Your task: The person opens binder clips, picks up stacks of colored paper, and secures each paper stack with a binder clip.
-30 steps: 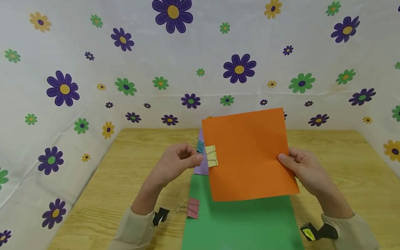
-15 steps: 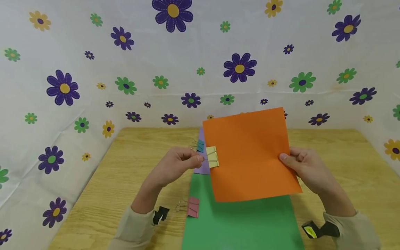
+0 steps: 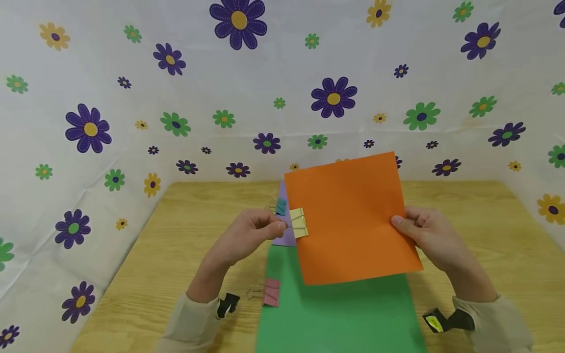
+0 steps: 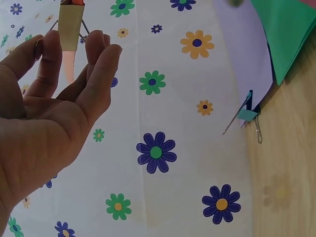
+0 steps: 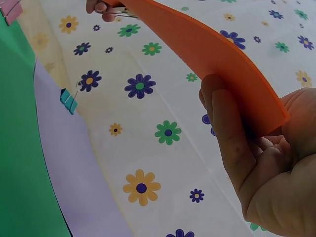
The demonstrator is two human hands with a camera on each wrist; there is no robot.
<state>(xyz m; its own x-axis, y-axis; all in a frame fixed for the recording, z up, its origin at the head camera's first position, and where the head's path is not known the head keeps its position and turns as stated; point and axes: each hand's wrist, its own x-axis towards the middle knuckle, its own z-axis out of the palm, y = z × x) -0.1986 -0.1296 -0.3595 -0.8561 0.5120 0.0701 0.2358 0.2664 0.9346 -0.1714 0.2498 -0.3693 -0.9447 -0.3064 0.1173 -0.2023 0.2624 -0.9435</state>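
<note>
My left hand [image 3: 247, 235] pinches the wire handles of a yellow binder clip [image 3: 298, 223] between thumb and fingers. That clip sits on the left edge of a square of orange paper [image 3: 353, 220], held up and tilted above the table. On the opposite side, my right hand [image 3: 432, 240] grips the paper's right edge, thumb in front and fingers behind. The right wrist view shows the orange paper [image 5: 207, 54] bowed, with some thickness at its edge. From the left wrist, the yellow clip [image 4: 70, 24] appears between the fingertips, its handles spread to both sides.
Under the orange paper lies green paper [image 3: 340, 318] with a pink binder clip [image 3: 271, 293] on its left edge. Behind it, purple paper [image 3: 282, 238] carries a teal binder clip [image 3: 280, 206]. A flowered cloth [image 3: 198, 88] rises behind the wooden table [image 3: 176, 240].
Both hands keep their holds, and the orange paper stays nearly in place. The yellow clip is tilted very slightly differently. The whole head view has shifted a little.
</note>
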